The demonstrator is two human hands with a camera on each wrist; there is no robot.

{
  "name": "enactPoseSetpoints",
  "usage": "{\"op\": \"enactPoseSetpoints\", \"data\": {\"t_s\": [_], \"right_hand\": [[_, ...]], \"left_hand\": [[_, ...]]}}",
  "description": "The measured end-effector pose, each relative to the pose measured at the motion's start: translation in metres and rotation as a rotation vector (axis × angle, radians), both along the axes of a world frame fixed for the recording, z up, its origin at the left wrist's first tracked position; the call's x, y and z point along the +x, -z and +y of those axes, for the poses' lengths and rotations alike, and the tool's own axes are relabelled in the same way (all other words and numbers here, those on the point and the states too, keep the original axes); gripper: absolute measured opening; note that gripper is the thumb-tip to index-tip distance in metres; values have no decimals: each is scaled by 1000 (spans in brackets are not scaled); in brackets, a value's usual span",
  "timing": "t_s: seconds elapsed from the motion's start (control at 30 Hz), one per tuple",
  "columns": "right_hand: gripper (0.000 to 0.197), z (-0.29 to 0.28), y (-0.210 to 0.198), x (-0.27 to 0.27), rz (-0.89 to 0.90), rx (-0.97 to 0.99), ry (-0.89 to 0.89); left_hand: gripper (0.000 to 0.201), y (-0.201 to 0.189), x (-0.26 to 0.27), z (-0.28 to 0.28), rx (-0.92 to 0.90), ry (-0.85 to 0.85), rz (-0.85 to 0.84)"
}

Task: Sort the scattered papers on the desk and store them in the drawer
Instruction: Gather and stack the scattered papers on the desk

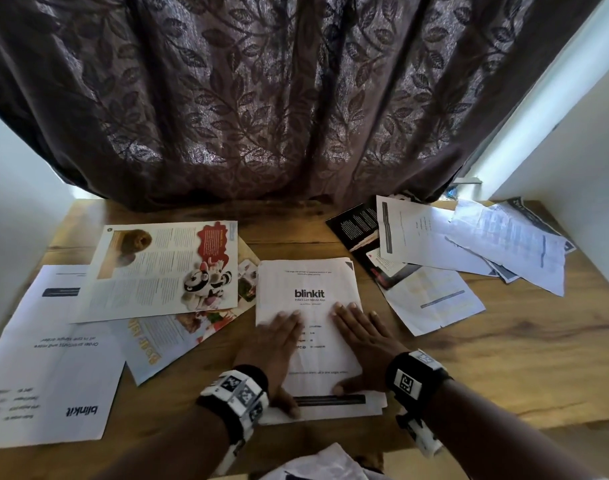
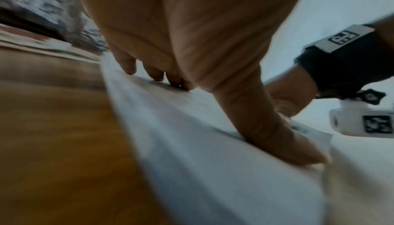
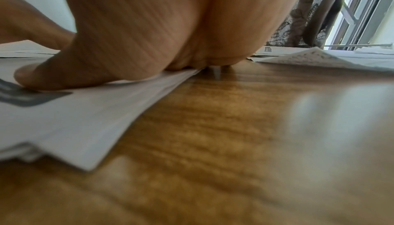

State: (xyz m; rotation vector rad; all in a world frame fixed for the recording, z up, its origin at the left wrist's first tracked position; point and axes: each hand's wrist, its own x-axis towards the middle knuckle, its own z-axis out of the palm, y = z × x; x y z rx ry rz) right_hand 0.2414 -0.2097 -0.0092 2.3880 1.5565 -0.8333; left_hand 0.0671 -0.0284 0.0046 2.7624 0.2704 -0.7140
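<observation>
Both hands lie flat, fingers straight, on the blinkit stack [image 1: 308, 296] at the middle of the wooden surface [image 1: 504, 358]: left hand [image 1: 272, 344] on its left half, right hand [image 1: 362, 337] on its right half, a gap of printed page between them, each thumb laid near the near edge. Neither hand clamps anything; they press only. Stack orientation: long axis runs away from the person toward the curtain [image 1: 261, 98]; top sheet's print reads upright from the person's side, logo toward the far end. Lower sheets stick out at the near edge, so alignment is incomplete. Risks, as judged: pressing flat gives no hold on the edges, so sliding may fan the lower sheets further; a push leftward could catch the magazine page [image 1: 157, 268] just beside it; lifting from the top alone may leave bottom sheets behind. Loose papers [image 1: 486, 244] at right are unsorted. Drawer not in view.
</observation>
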Motion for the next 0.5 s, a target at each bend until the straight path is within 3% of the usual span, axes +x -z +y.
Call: {"op": "enactPoseSetpoints", "data": {"t_s": [0.1, 0.5], "right_hand": [[139, -1, 0, 1, 16, 14, 4], [138, -7, -1, 4, 65, 122, -24]], "left_hand": [[153, -7, -14, 23, -27, -86, 12], [155, -19, -11, 18, 34, -121, 11]]}}
